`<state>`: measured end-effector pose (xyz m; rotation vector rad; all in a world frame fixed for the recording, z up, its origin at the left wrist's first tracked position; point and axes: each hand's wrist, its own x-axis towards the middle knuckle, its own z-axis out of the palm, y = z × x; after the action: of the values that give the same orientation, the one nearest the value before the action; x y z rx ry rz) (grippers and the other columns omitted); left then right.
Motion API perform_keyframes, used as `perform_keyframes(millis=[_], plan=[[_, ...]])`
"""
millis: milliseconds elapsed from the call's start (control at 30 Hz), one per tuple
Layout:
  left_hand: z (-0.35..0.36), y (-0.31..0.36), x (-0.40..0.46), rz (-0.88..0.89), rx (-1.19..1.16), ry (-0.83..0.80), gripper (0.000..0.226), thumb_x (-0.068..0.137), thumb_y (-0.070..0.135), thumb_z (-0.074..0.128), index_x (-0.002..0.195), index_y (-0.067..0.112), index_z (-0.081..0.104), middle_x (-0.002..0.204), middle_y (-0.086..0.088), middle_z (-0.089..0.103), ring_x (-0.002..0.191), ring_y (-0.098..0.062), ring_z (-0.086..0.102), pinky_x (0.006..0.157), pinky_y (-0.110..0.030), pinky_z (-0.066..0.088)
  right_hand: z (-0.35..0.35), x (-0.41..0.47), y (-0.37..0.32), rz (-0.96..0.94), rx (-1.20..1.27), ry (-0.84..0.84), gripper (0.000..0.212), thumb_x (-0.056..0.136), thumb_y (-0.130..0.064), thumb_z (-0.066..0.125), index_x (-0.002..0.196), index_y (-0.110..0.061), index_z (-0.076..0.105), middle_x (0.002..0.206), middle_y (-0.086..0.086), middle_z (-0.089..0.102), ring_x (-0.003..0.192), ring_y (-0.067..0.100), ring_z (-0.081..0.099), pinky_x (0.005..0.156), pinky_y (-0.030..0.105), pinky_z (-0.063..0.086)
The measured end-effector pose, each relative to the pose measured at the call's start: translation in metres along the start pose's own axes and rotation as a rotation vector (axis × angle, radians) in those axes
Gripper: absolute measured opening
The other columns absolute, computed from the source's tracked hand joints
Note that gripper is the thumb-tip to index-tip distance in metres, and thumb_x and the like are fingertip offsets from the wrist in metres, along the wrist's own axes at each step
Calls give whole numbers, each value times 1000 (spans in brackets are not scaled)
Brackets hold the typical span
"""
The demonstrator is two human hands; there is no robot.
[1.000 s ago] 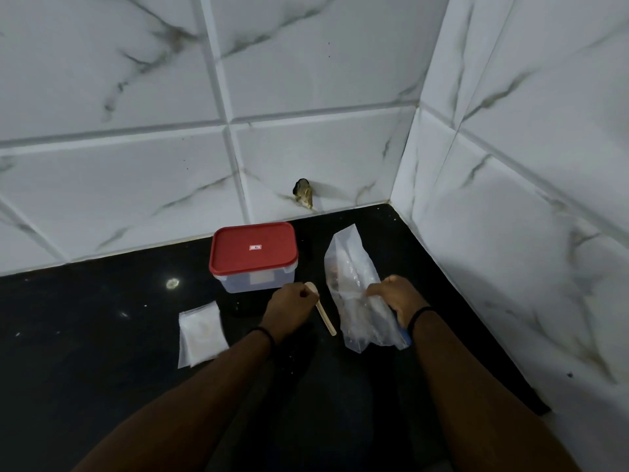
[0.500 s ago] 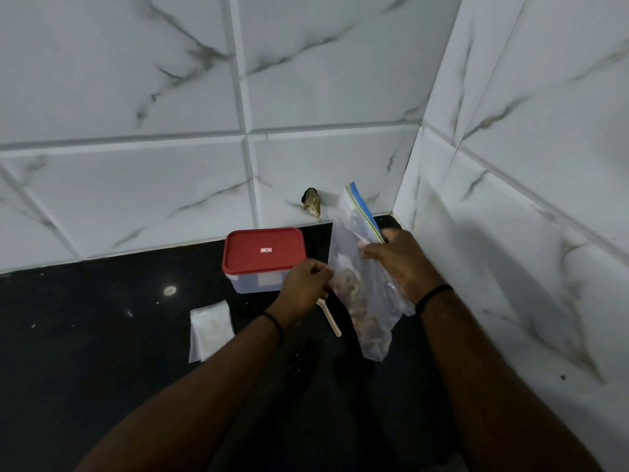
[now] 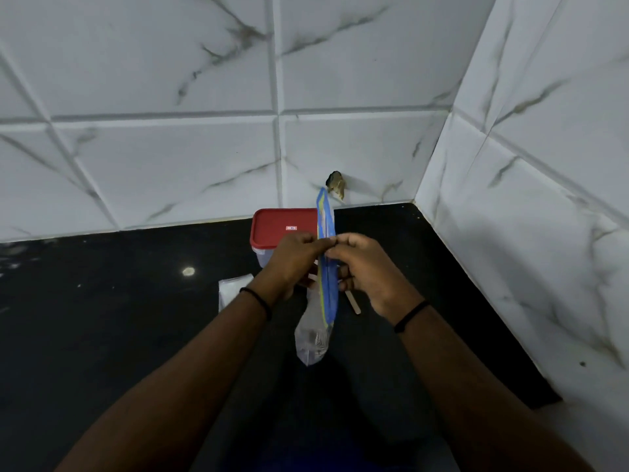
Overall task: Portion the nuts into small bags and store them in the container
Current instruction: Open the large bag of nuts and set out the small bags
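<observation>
A clear zip bag of nuts (image 3: 315,338) with a blue zip strip hangs in the air above the black counter, its top edge turned toward me. My left hand (image 3: 294,258) and my right hand (image 3: 362,267) both pinch the blue strip from opposite sides, fingertips almost meeting. Brown nuts show dimly in the bag's lower end. Behind my hands stands a clear container with a red lid (image 3: 280,226), lid on. A wooden spoon (image 3: 353,304) lies on the counter under my right hand, mostly hidden.
A small pile of flat clear bags (image 3: 231,287) lies on the black counter (image 3: 119,318) left of my left wrist. White marble-look tiled walls (image 3: 340,144) close in the back and right. A small brownish fitting (image 3: 337,185) sticks out of the back wall.
The bag has been lifted and turned edge-on. My left hand has left the wooden spoon, which now lies on the counter, and joined my right hand at the blue zip strip.
</observation>
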<state>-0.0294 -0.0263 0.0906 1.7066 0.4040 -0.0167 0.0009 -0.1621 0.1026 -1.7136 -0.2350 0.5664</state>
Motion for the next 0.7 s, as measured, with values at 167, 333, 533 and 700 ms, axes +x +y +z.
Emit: perform_keyframes(millis=[167,333,533,700], plan=[[-7,-3,-5,-31,-34,127,29,94,26,63,103,-1,70,101,-26,69,95,-39,69,84,-53,56,1,1,4,74,41,-42,16,98,-20,60,108,-10,67,93,9,72,68,14,69,59,26,56],[-11,-4,1,-28,-27,281,15,94,5,57,86,4,70,75,-9,67,69,-20,68,59,-28,55,11,0,-1,74,145,178,15,98,-4,52,93,-9,65,85,9,70,71,18,70,56,27,58],[-29,-17,12,-178,-611,342,18,96,-3,49,83,-2,62,60,-11,60,42,-14,57,45,-23,51,-1,15,1,212,895,334,26,102,4,35,109,5,60,99,22,63,90,29,64,66,31,59],[-41,-21,15,-292,-863,359,29,105,3,37,82,5,55,45,-2,61,37,-9,60,41,-22,53,-18,18,-2,291,1117,468,29,102,3,33,124,7,52,144,25,49,133,32,51,88,41,49]])
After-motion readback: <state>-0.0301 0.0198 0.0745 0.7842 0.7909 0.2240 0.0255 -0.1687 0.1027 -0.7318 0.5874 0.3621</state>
